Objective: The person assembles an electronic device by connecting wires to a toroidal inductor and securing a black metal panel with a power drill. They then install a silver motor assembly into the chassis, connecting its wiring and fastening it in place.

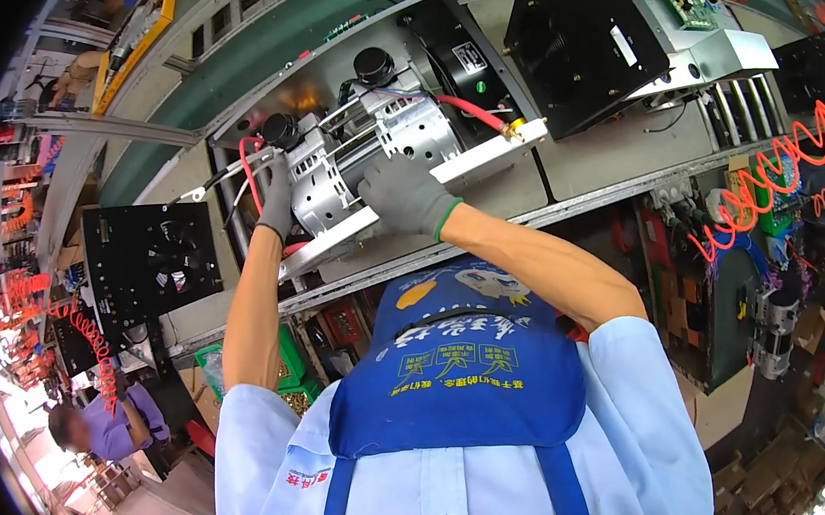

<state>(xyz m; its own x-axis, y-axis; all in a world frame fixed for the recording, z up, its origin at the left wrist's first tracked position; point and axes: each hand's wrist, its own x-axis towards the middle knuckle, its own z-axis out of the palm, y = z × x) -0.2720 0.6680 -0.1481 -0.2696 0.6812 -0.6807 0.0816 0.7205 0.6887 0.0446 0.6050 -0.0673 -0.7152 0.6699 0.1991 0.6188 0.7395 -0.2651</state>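
Note:
A silver twin-head air compressor [314, 190] with black round caps sits in an open metal housing [299, 95] on the bench. My left hand [278, 193], in a grey glove, grips the compressor's left end beside a thin red tube [249, 170]. Its fingertips are partly hidden behind the metal body. My right hand [404, 194], gloved likewise with a green cuff, lies over the compressor's middle, fingers curled onto it. A thicker red hose [470, 113] runs from the right head to a brass fitting [517, 128] on the housing's near edge.
A black panel with a fan [156, 261] lies left of the housing. Another black-panelled unit [580, 54] stands to the right. Coiled orange air hoses [780, 160] hang at both sides. Green bins [291, 360] of small parts sit below the bench. Another person [114, 422] is at lower left.

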